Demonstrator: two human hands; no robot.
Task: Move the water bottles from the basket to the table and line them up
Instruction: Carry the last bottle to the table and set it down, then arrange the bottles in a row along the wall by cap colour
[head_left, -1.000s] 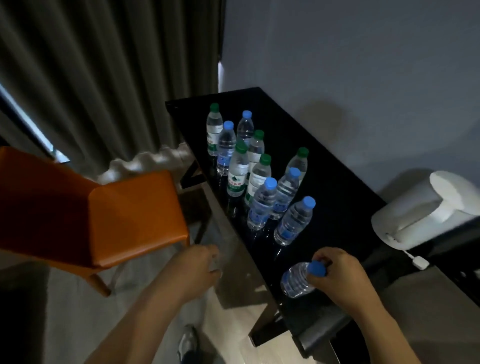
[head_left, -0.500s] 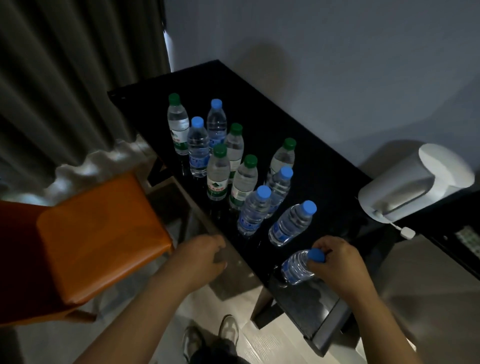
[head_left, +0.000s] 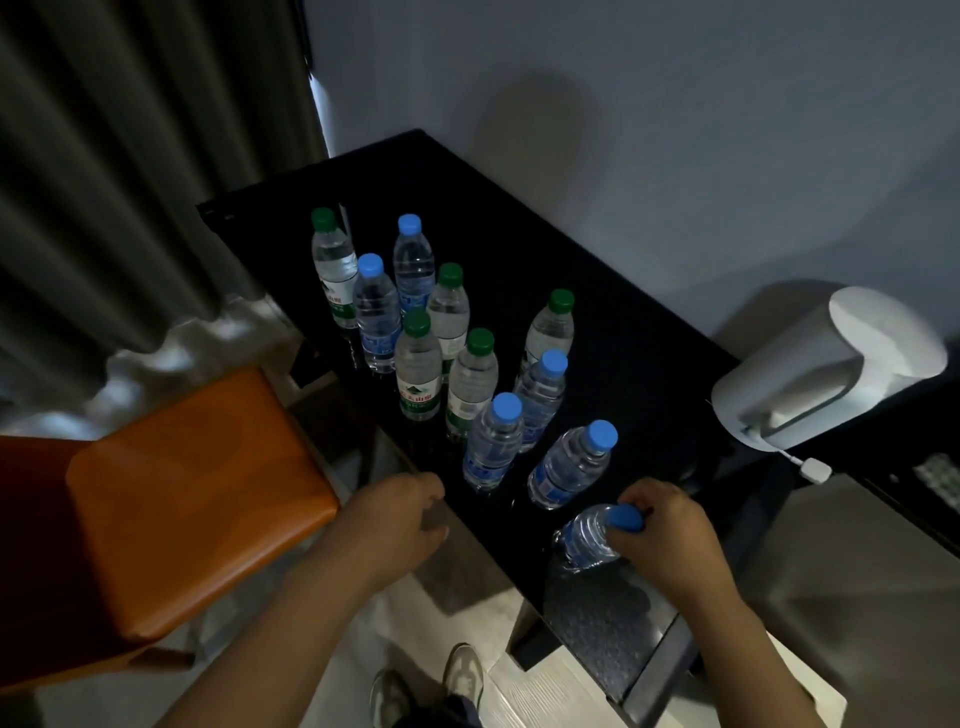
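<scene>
- Water bottles (head_left: 470, 384): ten stand upright on the tabletop (head_left: 623, 312), in two loose rows from the far left corner toward the near end. Basket not in view.
- Right hand (head_left: 670, 540) grips an eleventh, the held bottle (head_left: 584, 535), by its blue cap at the near end. Can't tell if its base is down.
- Left hand (head_left: 395, 519) is loosely curled at the left edge, nothing seen in it.
- Risk: the spot is close to the left edge, and a cap-only grip lets the body swing, so it could tip off.
- Risk: the nearest blue-capped bottle (head_left: 569, 467) is just beside it, and a knock could topple the packed rows.
- Labels: green-capped bottles (head_left: 417, 374) show a white-green label with a mountain logo and red characters, unreadable. Blue labels are unreadable too.
</scene>
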